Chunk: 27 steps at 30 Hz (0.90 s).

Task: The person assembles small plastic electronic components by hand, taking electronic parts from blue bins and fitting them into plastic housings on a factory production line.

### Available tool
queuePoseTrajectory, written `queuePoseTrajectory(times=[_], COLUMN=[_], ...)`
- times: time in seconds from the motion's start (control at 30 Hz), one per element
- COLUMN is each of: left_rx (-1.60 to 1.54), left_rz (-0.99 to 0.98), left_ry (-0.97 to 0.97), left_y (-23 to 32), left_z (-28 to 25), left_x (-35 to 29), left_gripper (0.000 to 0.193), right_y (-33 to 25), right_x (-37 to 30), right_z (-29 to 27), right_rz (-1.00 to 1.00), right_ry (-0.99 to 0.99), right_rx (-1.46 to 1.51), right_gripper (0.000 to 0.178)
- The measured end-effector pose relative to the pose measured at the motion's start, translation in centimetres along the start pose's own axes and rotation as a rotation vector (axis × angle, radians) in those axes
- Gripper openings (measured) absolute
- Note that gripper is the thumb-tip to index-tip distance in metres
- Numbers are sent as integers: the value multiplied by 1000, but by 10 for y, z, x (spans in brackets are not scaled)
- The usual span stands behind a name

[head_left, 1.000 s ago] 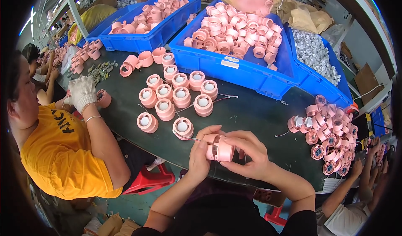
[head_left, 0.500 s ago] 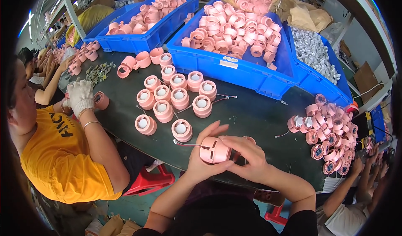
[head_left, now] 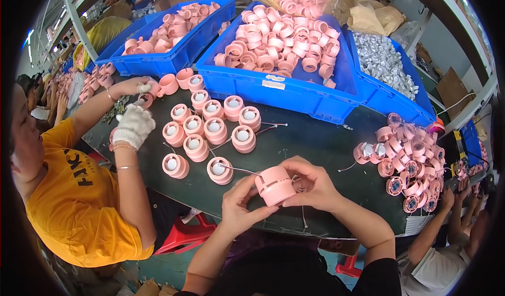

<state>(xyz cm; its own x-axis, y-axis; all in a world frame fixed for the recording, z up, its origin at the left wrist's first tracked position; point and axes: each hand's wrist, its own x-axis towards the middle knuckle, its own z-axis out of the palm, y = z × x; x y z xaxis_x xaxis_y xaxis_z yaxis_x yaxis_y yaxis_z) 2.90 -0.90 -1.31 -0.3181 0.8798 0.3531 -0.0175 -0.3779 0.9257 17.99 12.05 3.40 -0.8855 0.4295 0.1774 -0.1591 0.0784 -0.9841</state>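
Note:
In front of me, over the near edge of the dark green table, is a pink cylindrical plastic housing (head_left: 275,185) with slots in its side. A thin cable with a small white plug sticks out of it to the left. My left hand (head_left: 239,206) is closed on its left side, thumb along the bottom. My right hand (head_left: 317,186) grips it from the right, its fingers at the upper edge and thumb at the lower. Something small and partly hidden shows inside the right hand's curl, and a thin wire hangs below. Several pink housings with white round centres (head_left: 219,170) stand upright to the left.
Blue bins of pink parts (head_left: 273,93) and of silvery-white parts (head_left: 415,106) line the far side. A pile of pink rings with wires (head_left: 413,164) lies on the right. A co-worker in a yellow shirt (head_left: 87,191) sits at left, a gloved hand (head_left: 134,125) over the table.
The housing in my hands has tilted and turned, its cable now pointing more upward. A wire now hangs under my right hand. The co-worker's hands have reached toward the pink parts at the far left.

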Motion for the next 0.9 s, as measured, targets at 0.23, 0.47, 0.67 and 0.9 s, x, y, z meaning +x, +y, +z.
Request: queuePoseTrajectory(times=[0.23,0.47,0.67,0.9], left_rx=[21,793,1257,1115], left_rz=[-25,-107,-43,188], left_ry=[28,132,240,106], left_y=[-1,5,-3,16], left_z=[1,-5,-8,24], left_x=[6,22,56,57], left_gripper=[63,45,39,36], right_y=[-5,-38,-39,-12], right_x=[-2,65,141,185], right_z=[1,-100,-216,-225], right_rz=[-7,-361,384,652], right_ry=[82,497,340,-284], right_rx=[-245,-1122,-1610,-1667], right_gripper=[56,19,15,54])
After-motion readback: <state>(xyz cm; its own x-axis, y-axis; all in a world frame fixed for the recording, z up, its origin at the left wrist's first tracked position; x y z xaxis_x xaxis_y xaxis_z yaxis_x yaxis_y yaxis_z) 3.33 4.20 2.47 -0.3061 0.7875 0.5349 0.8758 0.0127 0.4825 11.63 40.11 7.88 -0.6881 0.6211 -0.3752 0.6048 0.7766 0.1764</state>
